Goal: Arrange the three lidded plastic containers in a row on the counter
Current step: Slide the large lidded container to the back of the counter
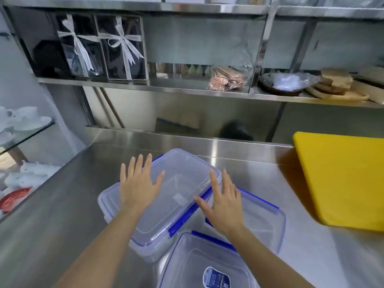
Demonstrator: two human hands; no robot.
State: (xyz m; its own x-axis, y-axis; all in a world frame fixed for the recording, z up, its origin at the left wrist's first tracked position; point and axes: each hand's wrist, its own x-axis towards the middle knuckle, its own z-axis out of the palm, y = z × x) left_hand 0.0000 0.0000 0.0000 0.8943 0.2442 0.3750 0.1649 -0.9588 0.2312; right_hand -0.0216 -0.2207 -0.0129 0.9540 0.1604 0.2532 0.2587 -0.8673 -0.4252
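- A person's two bare hands work over three clear, blue-clipped lidded containers clustered on a stainless steel counter [62, 204].
- The large container [176, 183] sits angled at the middle of the cluster, its lid on.
- The left hand [138, 185] lies flat, fingers spread, over the left part of the large container's lid; whether the palm presses down cannot be told.
- The right hand [223, 201] is open with fingers loosely spread at the large container's right edge, above the blue clip there, gripping nothing.
- A second container [264, 221] sits just right of the large container, partly hidden under the right hand and apparently touching the large one.
- A third container [199, 265], bearing a blue label on its lid, lies nearer the camera than the large container, close against its front corner.
- A yellow cutting board [342, 179] rests well to the right of the large container.
- On the shelf beyond the large container stand two dark gift boxes [104, 46] tied with white ribbon.
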